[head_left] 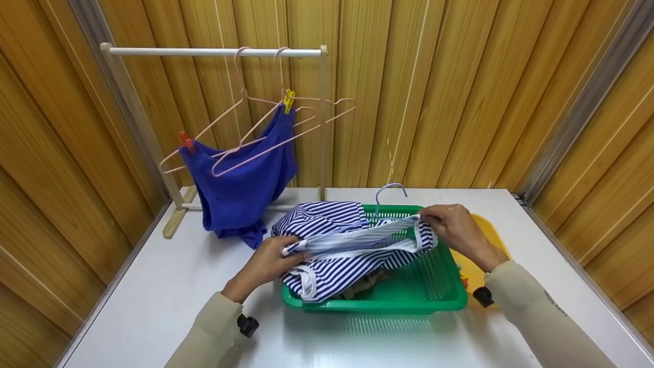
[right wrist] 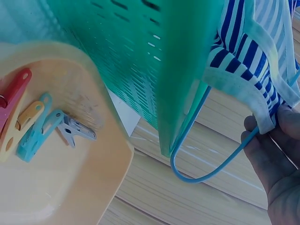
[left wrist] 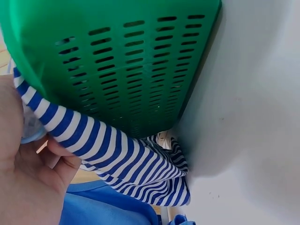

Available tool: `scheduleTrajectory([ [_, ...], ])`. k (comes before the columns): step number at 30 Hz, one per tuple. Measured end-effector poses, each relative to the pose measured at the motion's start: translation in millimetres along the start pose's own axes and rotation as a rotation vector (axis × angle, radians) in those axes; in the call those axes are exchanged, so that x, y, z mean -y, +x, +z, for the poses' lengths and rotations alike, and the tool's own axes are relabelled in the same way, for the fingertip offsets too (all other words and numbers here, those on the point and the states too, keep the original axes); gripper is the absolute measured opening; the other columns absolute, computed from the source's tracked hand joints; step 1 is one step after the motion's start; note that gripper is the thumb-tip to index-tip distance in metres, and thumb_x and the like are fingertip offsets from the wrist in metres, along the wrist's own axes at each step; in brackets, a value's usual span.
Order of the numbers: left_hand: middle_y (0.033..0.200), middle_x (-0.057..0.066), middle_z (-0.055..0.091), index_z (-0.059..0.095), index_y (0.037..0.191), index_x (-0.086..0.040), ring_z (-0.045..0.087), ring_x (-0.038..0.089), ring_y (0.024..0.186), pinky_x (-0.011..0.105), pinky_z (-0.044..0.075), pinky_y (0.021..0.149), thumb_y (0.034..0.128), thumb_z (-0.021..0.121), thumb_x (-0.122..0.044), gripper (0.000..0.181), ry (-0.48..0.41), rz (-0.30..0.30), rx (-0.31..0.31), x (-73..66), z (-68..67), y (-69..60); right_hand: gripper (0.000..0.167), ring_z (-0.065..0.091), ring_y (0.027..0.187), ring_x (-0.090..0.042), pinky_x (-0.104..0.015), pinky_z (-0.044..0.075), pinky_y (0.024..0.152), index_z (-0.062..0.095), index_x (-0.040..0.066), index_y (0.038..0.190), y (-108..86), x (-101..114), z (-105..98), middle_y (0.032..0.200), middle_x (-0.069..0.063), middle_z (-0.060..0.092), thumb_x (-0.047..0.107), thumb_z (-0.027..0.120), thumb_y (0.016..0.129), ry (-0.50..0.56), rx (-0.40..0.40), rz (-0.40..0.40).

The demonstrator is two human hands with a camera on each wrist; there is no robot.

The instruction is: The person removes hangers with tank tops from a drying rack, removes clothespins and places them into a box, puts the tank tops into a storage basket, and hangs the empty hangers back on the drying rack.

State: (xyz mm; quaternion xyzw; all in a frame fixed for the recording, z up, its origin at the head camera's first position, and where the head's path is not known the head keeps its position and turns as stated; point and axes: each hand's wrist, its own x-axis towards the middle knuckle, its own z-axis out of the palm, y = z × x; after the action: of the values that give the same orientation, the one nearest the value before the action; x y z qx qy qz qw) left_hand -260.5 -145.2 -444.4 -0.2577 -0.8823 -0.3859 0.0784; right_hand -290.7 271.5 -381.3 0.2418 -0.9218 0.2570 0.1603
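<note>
A navy-and-white striped garment [head_left: 352,271] with white trim lies over the green basket [head_left: 398,306], its opening stretched between both hands. My left hand [head_left: 270,259] pinches the trimmed edge at the left, thumb and fingers on either side of the cloth. At the upper right corner, my right hand [head_left: 456,229] grips the other end of the edge. A blue hanger [right wrist: 201,179] passes into the garment by the right fingers; its hook [head_left: 392,185] rises behind the cloth. Most of the hanger is hidden by the fabric.
Left stands a rack [head_left: 214,51] with pink hangers [head_left: 286,145] and a blue garment [head_left: 240,189], clipped by a red clothespin [head_left: 187,141] and a yellow clothespin [head_left: 288,101]. Behind the right arm sits a yellow tub [head_left: 488,230] with several clothespins [right wrist: 42,126]. Brown cloth [head_left: 365,284] lies in the basket.
</note>
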Motion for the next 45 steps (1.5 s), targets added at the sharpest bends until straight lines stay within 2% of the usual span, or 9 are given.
scheduleTrajectory([
  [5,0.092,-0.007,0.069,0.070,0.098,-0.019,0.058,0.009,0.085,0.028,0.048,0.080,0.0893,0.072,-0.033,0.016,-0.065,-0.029,-0.010,0.5,-6.8,-4.7,0.019,0.073,0.091,-0.030,-0.047,0.057,0.079,0.074,0.005,0.109,-0.7,1,2,0.107,-0.014,0.074,0.003,0.059,0.096,-0.007,-0.013,0.008],
  [10,0.095,-0.008,0.071,0.071,0.099,-0.020,0.060,0.009,0.088,0.029,0.050,0.080,0.0886,0.073,-0.030,0.014,-0.067,-0.027,-0.025,3.7,-13.4,-9.3,0.018,0.073,0.090,-0.028,-0.046,0.057,0.079,0.075,0.005,0.107,0.4,0,4,0.104,-0.012,0.075,0.003,0.060,0.096,-0.034,-0.035,0.000],
  [16,0.086,-0.007,0.071,0.070,0.094,-0.018,0.060,0.008,0.080,0.023,0.048,0.065,0.0859,0.075,-0.020,0.010,-0.066,-0.039,-0.068,10.8,-21.0,-17.8,0.019,0.073,0.089,-0.029,-0.046,0.057,0.079,0.074,0.004,0.108,0.9,2,4,0.105,-0.013,0.075,0.003,0.060,0.096,-0.029,-0.028,0.007],
  [22,0.081,-0.006,0.071,0.074,0.087,-0.016,0.059,0.004,0.072,0.022,0.050,0.064,0.0861,0.075,-0.018,0.003,-0.070,-0.046,-0.087,14.1,-25.4,-23.5,0.019,0.073,0.089,-0.028,-0.044,0.058,0.078,0.074,0.004,0.109,0.1,3,2,0.106,-0.013,0.075,0.005,0.060,0.096,-0.019,-0.017,0.014],
  [26,0.072,-0.005,0.067,0.075,0.081,-0.016,0.053,0.003,0.063,0.020,0.047,0.060,0.0869,0.075,-0.021,0.007,-0.075,-0.046,-0.087,16.8,-27.7,-25.2,0.017,0.073,0.087,-0.027,-0.044,0.058,0.078,0.074,0.005,0.107,-2.1,-1,3,0.104,-0.012,0.075,0.006,0.060,0.096,-0.031,-0.024,0.006],
  [30,0.069,0.005,0.068,0.075,0.082,-0.015,0.055,0.004,0.060,0.021,0.047,0.057,0.0877,0.074,-0.021,0.009,-0.102,-0.049,-0.083,20.3,-29.7,-27.5,0.016,0.073,0.086,-0.026,-0.045,0.058,0.078,0.074,0.005,0.105,-5.7,-6,2,0.102,-0.012,0.075,0.005,0.061,0.095,-0.043,-0.027,0.013],
  [33,0.070,0.012,0.069,0.075,0.082,-0.012,0.056,0.003,0.059,0.021,0.048,0.055,0.0877,0.073,-0.018,0.008,-0.117,-0.029,-0.093,21.8,-30.2,-28.7,0.017,0.073,0.087,-0.027,-0.046,0.058,0.079,0.074,0.005,0.106,-8.4,-8,1,0.103,-0.013,0.075,0.005,0.061,0.095,-0.046,-0.021,0.032],
  [39,0.066,0.009,0.069,0.076,0.080,-0.009,0.056,0.000,0.056,0.021,0.047,0.052,0.0863,0.074,-0.013,0.008,-0.100,0.068,-0.150,25.3,-28.6,-29.6,0.019,0.072,0.088,-0.029,-0.046,0.058,0.079,0.073,0.005,0.109,-12.1,-14,-1,0.104,-0.014,0.075,0.004,0.060,0.096,-0.050,-0.007,0.058],
  [45,0.066,0.001,0.068,0.076,0.079,-0.010,0.058,0.006,0.056,0.021,0.048,0.053,0.0864,0.074,-0.014,0.008,-0.096,0.057,-0.154,25.9,-28.9,-30.2,0.020,0.072,0.089,-0.030,-0.046,0.057,0.079,0.072,0.004,0.111,-17.0,-20,-1,0.105,-0.014,0.074,0.003,0.059,0.096,-0.041,-0.005,0.082],
])
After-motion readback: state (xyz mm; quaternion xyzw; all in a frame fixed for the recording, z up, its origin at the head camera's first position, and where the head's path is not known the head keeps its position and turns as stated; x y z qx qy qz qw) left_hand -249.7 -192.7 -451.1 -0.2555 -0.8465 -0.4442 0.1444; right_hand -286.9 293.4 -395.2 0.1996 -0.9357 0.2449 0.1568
